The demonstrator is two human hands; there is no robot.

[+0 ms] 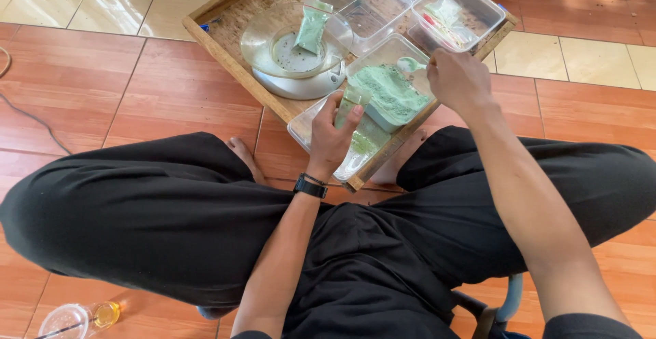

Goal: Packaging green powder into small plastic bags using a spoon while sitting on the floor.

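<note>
My left hand (331,137) grips a small clear plastic pouch (352,101) with green powder in it, held upright over a clear lid (359,153). My right hand (459,79) pinches the handle of a small scoop (412,63) whose bowl rests over the green powder in a clear rectangular container (389,89). A filled green pouch (313,28) leans inside a glass bowl (294,38) that sits on a white round scale (301,85). All of this stands on a wooden tray (225,50) on the floor in front of my crossed legs.
Two more clear containers (369,1) (454,12) stand at the tray's far side, one holding small packets. A plastic cup with a straw and yellow liquid (78,318) lies by my left knee. A dark cable (31,121) runs across the tiles at left.
</note>
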